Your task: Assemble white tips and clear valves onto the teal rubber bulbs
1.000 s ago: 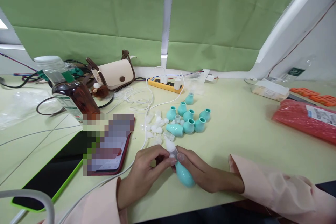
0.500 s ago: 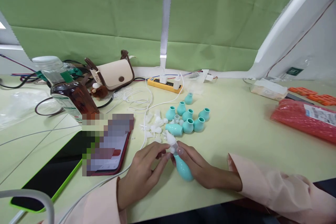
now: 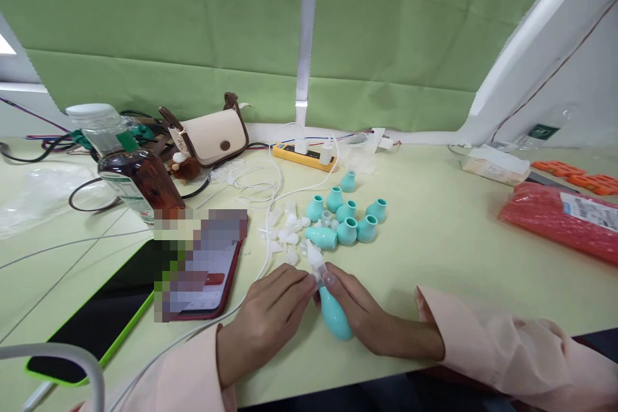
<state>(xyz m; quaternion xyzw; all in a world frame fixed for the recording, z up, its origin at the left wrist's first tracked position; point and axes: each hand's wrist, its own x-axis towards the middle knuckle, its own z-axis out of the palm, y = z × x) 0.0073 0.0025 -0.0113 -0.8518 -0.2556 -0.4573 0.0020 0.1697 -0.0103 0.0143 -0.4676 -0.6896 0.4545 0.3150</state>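
My right hand [image 3: 364,309] is closed around the neck of a nasal aspirator, which has a glossy teal bulb [image 3: 335,317] and a white tip [image 3: 315,253] on a clear collar. The tip points up and away from me. My left hand [image 3: 271,310] pinches at the left side of the collar, on a small white piece mostly hidden by the fingertips. Just beyond the hands, one teal bulb [image 3: 321,238] lies on its side. Several more teal bulbs [image 3: 347,231] stand with their mouths up. Loose white and clear plastic parts [image 3: 290,228] lie to their left.
On the left lie a green-edged phone [image 3: 103,309] and a red-cased phone [image 3: 212,296], with a bottle of dark liquid [image 3: 140,183] behind. A white cable [image 3: 267,251] runs past my left hand. A handbag [image 3: 212,135], yellow power strip [image 3: 304,157] and red package [image 3: 555,219] sit farther out.
My left fingers have closed in on the small white piece at the collar; before, thumb and forefinger were more spread. The right hand keeps its hold, with the bulb slightly lower.
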